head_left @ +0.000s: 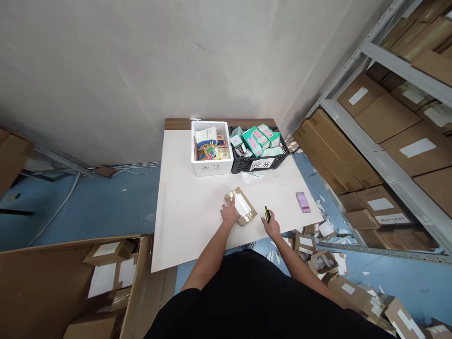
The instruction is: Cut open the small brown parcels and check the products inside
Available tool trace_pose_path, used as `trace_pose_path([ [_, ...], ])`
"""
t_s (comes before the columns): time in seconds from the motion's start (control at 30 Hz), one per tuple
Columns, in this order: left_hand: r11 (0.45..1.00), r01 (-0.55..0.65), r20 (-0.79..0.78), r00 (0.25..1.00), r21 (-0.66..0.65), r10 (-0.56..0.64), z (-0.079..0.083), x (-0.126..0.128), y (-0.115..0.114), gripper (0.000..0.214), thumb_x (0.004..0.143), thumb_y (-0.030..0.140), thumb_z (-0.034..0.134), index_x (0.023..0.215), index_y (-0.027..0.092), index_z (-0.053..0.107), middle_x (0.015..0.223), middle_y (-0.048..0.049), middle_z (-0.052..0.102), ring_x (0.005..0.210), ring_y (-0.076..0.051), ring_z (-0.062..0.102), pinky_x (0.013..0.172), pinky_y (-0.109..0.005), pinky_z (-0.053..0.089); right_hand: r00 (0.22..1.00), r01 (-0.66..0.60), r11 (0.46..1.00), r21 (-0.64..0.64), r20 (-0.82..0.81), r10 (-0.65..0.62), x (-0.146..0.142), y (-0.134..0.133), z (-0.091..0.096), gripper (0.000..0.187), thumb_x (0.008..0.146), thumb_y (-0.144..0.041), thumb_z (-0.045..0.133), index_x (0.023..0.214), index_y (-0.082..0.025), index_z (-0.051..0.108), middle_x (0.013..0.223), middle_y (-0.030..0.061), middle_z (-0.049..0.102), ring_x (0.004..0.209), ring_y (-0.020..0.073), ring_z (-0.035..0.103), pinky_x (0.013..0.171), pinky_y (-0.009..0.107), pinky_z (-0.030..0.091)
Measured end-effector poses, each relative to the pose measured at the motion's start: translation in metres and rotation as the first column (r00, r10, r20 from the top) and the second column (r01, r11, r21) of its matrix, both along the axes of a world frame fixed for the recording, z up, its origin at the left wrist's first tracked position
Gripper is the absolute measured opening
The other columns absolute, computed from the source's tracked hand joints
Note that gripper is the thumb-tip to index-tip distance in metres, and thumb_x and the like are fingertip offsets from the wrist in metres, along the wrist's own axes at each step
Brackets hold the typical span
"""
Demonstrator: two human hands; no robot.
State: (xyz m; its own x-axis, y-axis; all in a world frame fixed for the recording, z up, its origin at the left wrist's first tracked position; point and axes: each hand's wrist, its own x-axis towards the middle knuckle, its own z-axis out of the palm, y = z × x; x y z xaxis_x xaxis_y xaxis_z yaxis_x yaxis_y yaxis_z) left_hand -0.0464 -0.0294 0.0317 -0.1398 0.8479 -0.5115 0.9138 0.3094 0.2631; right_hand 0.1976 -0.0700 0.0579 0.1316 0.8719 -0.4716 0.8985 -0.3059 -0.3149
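Observation:
A small cardboard box (249, 213) with a white label and shiny tape lies flat on the white table (187, 212), turned at an angle. My left hand (230, 211) rests on its left part with the fingers spread over the cardboard. To the right of the box, my right hand (271, 227) is closed around a yellow and black utility knife (267, 214). The knife points up and away from me, apart from the box. Whether its blade is out is too small to tell.
Behind the box stand a white foam bin (212, 168) of booklets and a black crate (243, 165) of green-and-white cartons. A blurred pink item (302, 202) lies at the table's right. Shelves (388, 165) with cartons flank the right; a large open carton (141, 263) sits front left.

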Motion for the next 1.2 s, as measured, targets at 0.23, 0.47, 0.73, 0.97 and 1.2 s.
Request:
trace_pose_path([
  [0.23, 0.999, -0.043, -0.084, 0.995, 0.02, 0.045, -0.008, 0.006, -0.031, 0.101, 0.09, 0.067, 0.057, 0.17, 0.033, 0.006, 0.178, -0.0128, 0.008, 0.132, -0.04, 0.05, 0.1, -0.049, 0.05, 0.958, 0.152, 0.982, 0.109, -0.262, -0.119, -0.057, 0.063, -0.054, 0.093, 0.092, -0.057, 0.067, 0.165, -0.02, 0.023, 0.14, 0.0157, 0.067, 0.125, 0.0322, 0.067, 0.099, 0.037, 0.052],
  [0.47, 0.999, -0.015, -0.153, 0.988, -0.035, 0.009, -0.002, 0.007, -0.029, 0.099, 0.094, 0.055, 0.059, 0.17, 0.022, 0.007, 0.161, -0.0247, 0.042, 0.139, -0.043, 0.049, 0.102, -0.051, 0.049, 0.789, 0.377, 0.926, 0.001, -0.524, -0.32, -0.053, 0.128, -0.046, 0.053, 0.1, -0.056, 0.053, 0.137, -0.019, 0.055, 0.096, 0.0096, 0.077, 0.086, 0.0246, 0.075, 0.073, 0.031, 0.055],
  [0.73, 0.961, 0.277, -0.057, 0.96, 0.012, -0.276, -0.015, -0.005, 0.027, 0.072, 0.104, 0.054, 0.039, 0.169, 0.032, 0.019, 0.178, -0.0035, 0.011, 0.164, -0.035, 0.004, 0.129, -0.056, 0.019, 0.416, 0.414, 0.863, -0.288, -0.784, -0.461, -0.008, 0.095, -0.062, 0.04, 0.09, -0.058, 0.07, 0.09, -0.025, 0.047, 0.062, -0.003, 0.066, 0.054, 0.017, 0.068, 0.054, 0.025, 0.053],
  [0.97, 0.953, 0.303, -0.091, 0.949, 0.015, -0.301, -0.041, -0.007, 0.017, 0.073, 0.104, 0.051, 0.037, 0.17, 0.033, 0.01, 0.179, -0.0004, 0.0, 0.164, -0.033, -0.004, 0.131, -0.058, 0.011, 0.728, 0.226, 0.932, -0.284, -0.586, -0.356, -0.016, 0.098, -0.068, 0.044, 0.101, -0.055, 0.059, 0.072, -0.023, 0.049, 0.045, -0.0049, 0.054, 0.033, 0.0107, 0.05, 0.039, 0.021, 0.038],
  [1.2, 0.952, 0.304, -0.092, 0.949, 0.033, -0.3, -0.043, -0.008, 0.016, 0.075, 0.103, 0.05, 0.039, 0.17, 0.035, 0.008, 0.179, -0.0016, 0.002, 0.164, -0.035, -0.002, 0.129, -0.061, 0.013, 0.815, 0.124, 0.968, -0.219, -0.535, -0.225, -0.028, 0.105, -0.056, 0.043, 0.105, -0.047, 0.056, 0.07, -0.022, 0.048, 0.046, -0.0048, 0.055, 0.033, 0.0098, 0.051, 0.041, 0.02, 0.037],
])
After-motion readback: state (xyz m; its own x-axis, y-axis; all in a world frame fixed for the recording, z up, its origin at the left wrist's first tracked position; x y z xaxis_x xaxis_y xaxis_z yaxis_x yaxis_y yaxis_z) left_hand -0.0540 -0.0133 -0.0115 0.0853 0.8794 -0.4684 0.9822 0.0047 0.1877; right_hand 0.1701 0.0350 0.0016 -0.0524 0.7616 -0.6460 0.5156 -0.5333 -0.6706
